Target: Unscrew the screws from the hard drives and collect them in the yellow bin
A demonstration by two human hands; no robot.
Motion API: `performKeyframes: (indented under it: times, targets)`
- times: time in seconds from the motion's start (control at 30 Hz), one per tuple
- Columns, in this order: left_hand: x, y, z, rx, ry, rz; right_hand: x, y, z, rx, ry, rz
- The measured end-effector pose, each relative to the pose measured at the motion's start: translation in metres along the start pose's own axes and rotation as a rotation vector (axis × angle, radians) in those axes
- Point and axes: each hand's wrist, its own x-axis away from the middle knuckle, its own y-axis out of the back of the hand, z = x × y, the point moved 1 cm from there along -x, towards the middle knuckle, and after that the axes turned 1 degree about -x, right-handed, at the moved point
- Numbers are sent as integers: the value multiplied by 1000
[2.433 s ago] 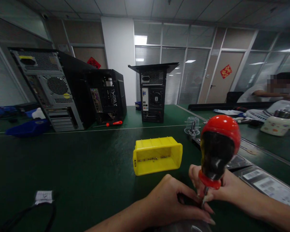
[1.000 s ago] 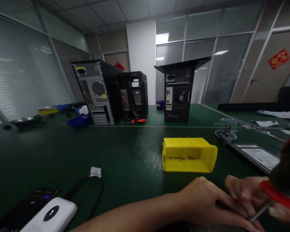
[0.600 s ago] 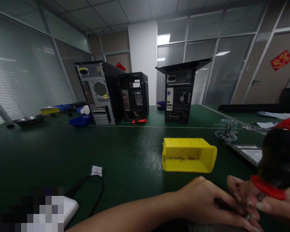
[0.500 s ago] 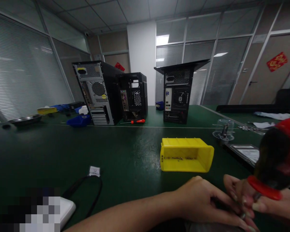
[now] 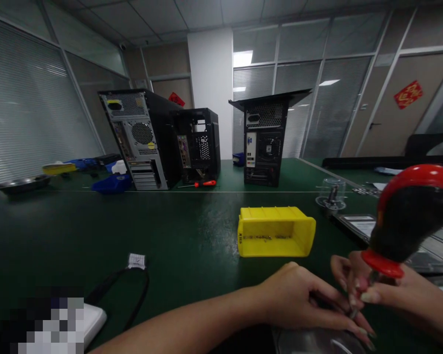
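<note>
My right hand (image 5: 376, 292) pinches the thin metal shaft of a screwdriver (image 5: 406, 216) with a fat black handle and red cap, which tilts up to the right. My left hand (image 5: 302, 302) lies curled over a dark and silvery flat object (image 5: 310, 341) at the bottom edge, fingers pressed on it beside the screwdriver tip. Most of that object is hidden. A yellow plastic bin (image 5: 275, 231) lies on its side just beyond both hands, with small screws inside.
Three open computer towers (image 5: 133, 140) (image 5: 199, 145) (image 5: 264, 137) stand at the back of the green table (image 5: 96, 231). A small red screwdriver (image 5: 201, 183) lies by them. Flat drives (image 5: 365, 228) and a clear cap (image 5: 330, 194) sit right. A black cable (image 5: 129, 287) and white device (image 5: 92, 319) lie left.
The view swung left and then partly back right. The screwdriver handle rose from a low tilt to more upright. Both hands stayed together on the object at the bottom edge.
</note>
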Motion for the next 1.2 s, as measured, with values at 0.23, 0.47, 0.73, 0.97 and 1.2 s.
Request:
performKeyframes:
  times: [0.23,0.47,0.73,0.97,1.2]
  targets:
    - [0,1,-2,8,-56,1,1,5,-6,-58,47,70]
    - [-2,1,5,60,-129,28,3,5,2,-62,132,32]
    - [-1,-2,5,177,-80,10,3,4,2,-110,50,4]
    - [-1,3,-1,85,-67,33,3,4,-1,-207,10,-27]
    - [-2,4,-7,154,-117,-111,0,4,-4,-226,86,52]
